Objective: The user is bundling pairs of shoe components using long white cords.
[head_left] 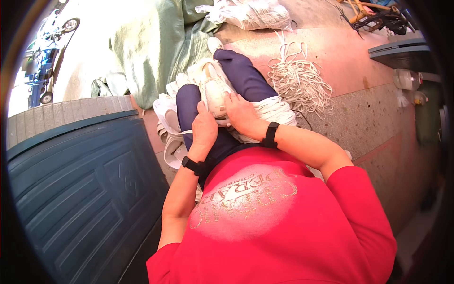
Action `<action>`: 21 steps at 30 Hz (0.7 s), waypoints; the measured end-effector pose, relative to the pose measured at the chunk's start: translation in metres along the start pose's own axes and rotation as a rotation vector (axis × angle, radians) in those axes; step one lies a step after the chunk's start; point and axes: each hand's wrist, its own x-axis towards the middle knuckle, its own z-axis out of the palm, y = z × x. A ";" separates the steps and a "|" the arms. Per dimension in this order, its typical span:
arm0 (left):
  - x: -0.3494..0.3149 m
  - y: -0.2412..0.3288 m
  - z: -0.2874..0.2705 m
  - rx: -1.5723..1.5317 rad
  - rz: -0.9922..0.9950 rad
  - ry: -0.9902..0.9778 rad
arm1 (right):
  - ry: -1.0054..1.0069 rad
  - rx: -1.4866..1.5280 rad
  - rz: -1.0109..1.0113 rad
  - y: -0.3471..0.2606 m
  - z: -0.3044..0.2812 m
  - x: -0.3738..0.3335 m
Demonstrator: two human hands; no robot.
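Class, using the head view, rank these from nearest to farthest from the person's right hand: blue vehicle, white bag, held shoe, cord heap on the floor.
1. Shoe: touching the right hand, on its left.
2. Cord heap: ahead, to the right.
3. White bag: farther ahead.
4. Blue vehicle: far off, left.

Blown-out glare toward upper left

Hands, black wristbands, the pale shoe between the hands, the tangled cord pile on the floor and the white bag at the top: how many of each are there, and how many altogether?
Hands: 2, the left hand and right hand
Black wristbands: 2, the left wristband and right wristband
Pale shoe: 1
Tangled cord pile: 1
White bag: 1
Total: 7
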 end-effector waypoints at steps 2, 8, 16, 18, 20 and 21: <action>-0.001 0.004 -0.001 -0.018 0.018 -0.012 | 0.002 0.075 0.025 0.000 0.000 -0.002; -0.007 0.009 -0.006 -0.107 -0.020 -0.051 | -0.037 0.228 0.020 0.007 -0.007 0.001; -0.016 0.009 -0.025 -0.095 0.291 0.221 | -0.031 0.293 -0.081 0.095 -0.060 -0.010; -0.007 0.011 -0.028 -0.099 0.358 0.249 | -0.195 0.187 -0.168 0.102 -0.061 -0.013; -0.004 0.017 -0.031 -0.102 0.452 0.313 | -0.214 0.152 -0.192 0.102 -0.061 -0.014; -0.001 0.021 -0.031 -0.101 0.450 0.314 | -0.230 0.112 -0.216 0.102 -0.062 -0.013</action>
